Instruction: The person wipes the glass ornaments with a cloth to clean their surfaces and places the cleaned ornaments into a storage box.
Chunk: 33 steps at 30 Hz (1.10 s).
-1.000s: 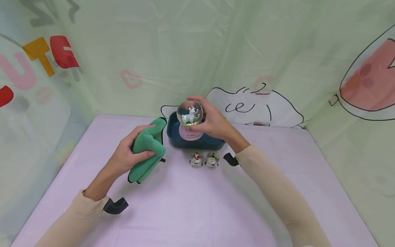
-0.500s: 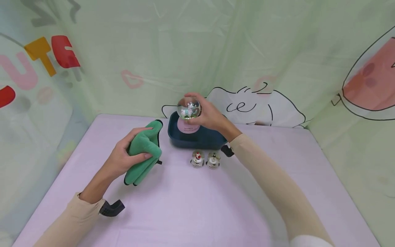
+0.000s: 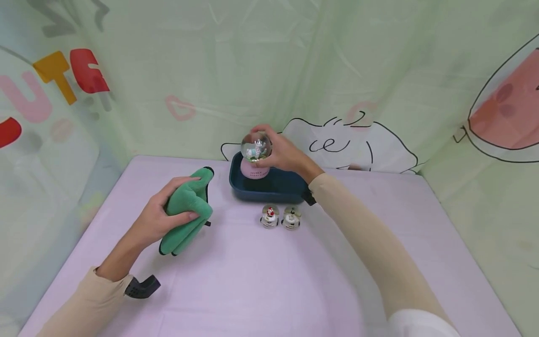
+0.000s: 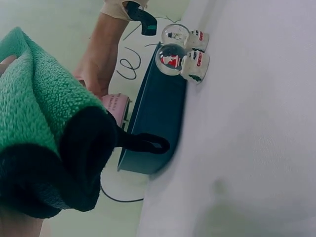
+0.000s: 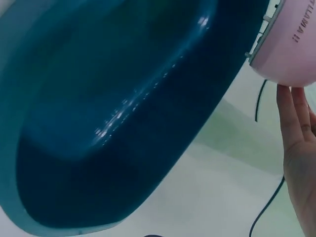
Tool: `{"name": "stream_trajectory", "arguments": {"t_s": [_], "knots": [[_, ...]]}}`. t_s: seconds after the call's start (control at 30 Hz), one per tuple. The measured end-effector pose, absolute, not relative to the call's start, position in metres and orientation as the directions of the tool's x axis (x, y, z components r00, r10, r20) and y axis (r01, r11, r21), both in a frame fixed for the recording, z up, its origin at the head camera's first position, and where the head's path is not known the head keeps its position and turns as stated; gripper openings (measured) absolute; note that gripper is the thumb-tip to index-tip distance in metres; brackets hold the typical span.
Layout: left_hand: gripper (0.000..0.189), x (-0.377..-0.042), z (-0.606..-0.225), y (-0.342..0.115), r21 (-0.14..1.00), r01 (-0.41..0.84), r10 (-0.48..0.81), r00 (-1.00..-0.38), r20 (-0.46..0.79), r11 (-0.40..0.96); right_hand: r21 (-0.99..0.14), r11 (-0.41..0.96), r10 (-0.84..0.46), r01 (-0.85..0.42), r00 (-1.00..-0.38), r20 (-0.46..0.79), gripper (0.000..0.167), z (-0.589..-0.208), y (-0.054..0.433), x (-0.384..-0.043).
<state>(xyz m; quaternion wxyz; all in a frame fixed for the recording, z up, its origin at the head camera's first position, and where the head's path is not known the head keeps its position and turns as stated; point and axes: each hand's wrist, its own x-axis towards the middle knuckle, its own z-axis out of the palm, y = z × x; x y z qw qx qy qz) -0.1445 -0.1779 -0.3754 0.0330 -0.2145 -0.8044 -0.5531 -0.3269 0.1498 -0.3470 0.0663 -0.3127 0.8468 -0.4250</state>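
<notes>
two hands: both occupied; left hand (image 3: 156, 217) grips the green cloth (image 3: 187, 210), thumb in front, fingers behind; right hand (image 3: 284, 152) holds the large snow globe (image 3: 255, 152), curled round the side of its dome.
large globe, place: over the left end of the blue tray (image 3: 269, 191); in the left wrist view its pink base (image 4: 116, 106) shows about level with or above the rim. contact with the tray floor: cannot tell.
large globe, pointing: dome up, base down, near upright; long axis close to vertical; lettering on the base faces the wearer.
cloth, pointing: folded, held off the table (image 3: 261, 276); long axis slanting from upper right to lower left in the head view; black loop (image 4: 148, 143) hangs toward the tray; touches no globe.
tray, pointing: long axis left to right, near the back edge of the table.
small globes: pair, upright, side by side just in front of the tray, the left one (image 3: 269, 217) with a red figure, the right one (image 3: 291, 218) darker inside; neither in hand.
progress: judged partway; large globe already at the tray, grip not yet released; small globes outside it. wiped or not: cannot tell.
</notes>
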Motion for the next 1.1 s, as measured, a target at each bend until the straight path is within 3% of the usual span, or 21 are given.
{"name": "stream_trajectory", "arguments": {"t_s": [0.17, 1.1], "knots": [[0.072, -0.143, -0.378, -0.184, 0.860, 0.398, 0.308, -0.902, 0.302, 0.320, -0.766, 0.419, -0.627, -0.487, -0.766, 0.144, 0.082, -0.353, 0.147, -0.333], [0.072, -0.125, -0.386, -0.206, 0.843, 0.366, 0.283, -0.921, 0.268, 0.393, -0.762, 0.513, -0.641, -0.396, -0.767, -0.032, 0.082, -0.363, 0.141, -0.350]]}}
